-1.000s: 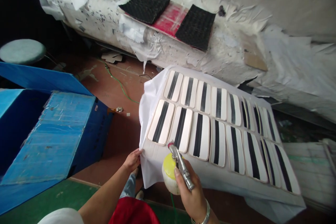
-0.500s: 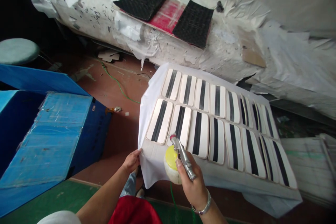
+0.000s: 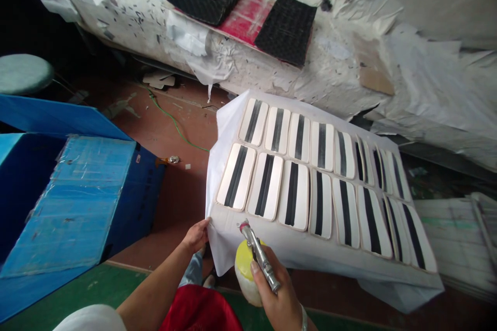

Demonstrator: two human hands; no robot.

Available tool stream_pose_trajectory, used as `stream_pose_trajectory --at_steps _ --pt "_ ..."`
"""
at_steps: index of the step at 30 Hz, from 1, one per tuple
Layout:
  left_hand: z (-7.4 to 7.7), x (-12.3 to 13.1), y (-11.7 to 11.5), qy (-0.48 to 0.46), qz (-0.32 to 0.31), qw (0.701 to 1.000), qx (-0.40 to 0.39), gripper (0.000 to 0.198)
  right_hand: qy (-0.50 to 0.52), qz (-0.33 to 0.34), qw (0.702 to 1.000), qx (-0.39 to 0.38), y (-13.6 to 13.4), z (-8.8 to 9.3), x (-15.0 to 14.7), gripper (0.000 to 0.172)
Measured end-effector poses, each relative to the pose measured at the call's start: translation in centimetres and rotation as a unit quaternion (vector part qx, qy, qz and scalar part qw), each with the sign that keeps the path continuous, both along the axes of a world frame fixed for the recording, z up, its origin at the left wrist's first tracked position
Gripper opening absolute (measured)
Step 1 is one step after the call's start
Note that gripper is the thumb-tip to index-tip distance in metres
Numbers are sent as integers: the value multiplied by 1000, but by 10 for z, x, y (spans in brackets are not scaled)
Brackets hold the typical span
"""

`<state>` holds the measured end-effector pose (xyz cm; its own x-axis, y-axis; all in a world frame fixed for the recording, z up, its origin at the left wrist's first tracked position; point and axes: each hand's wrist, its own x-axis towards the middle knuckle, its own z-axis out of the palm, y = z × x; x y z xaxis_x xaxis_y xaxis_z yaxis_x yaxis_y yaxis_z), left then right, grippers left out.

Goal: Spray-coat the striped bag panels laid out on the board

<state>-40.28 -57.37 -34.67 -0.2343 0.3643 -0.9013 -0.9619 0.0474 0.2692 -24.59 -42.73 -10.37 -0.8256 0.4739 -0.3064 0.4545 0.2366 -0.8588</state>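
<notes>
With our right hand (image 3: 275, 283) we hold a spray gun (image 3: 259, 256), the fingers wrapped round its metal body and the thumb laid along its side. The gun's nozzle (image 3: 243, 225) points up and away from us, over the plain strip of white cloth (image 3: 322, 253) along the near edge of the worktop, just short of the front row of panels (image 3: 265, 186). Under the gun hangs a pale cup (image 3: 249, 285) with a yellow lid (image 3: 244, 259), and at our right wrist we see part of a bracelet (image 3: 304, 316). Our left hand (image 3: 196, 236) pinches the cloth at its near left corner, fingertips and thumb together on the edge. On the cloth we have two rows of white panels, each with a black stripe running lengthwise; those at the left lie side by side, while some towards the right overlap. To our left stands a blue box (image 3: 73, 207) with its flap raised, and behind it a round stool (image 3: 25, 73). Beyond the panels, on a long surface covered in scraps, we see two stacks of black sheets (image 3: 286, 28) on a red board (image 3: 248, 16). A green cord (image 3: 175, 123) runs across the reddish floor (image 3: 194, 183) between the box and the cloth
</notes>
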Motion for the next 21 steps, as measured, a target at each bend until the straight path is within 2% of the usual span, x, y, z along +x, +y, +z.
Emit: stream_pose_trajectory --at_steps 14,21 --pt "-7 0 -3 0 -12 1000 8 21 69 -63 995 32 32 -5 -41 20" --pt "-14 0 -7 -10 -9 1000 16 20 102 -127 984 73 50 -11 -56 23"
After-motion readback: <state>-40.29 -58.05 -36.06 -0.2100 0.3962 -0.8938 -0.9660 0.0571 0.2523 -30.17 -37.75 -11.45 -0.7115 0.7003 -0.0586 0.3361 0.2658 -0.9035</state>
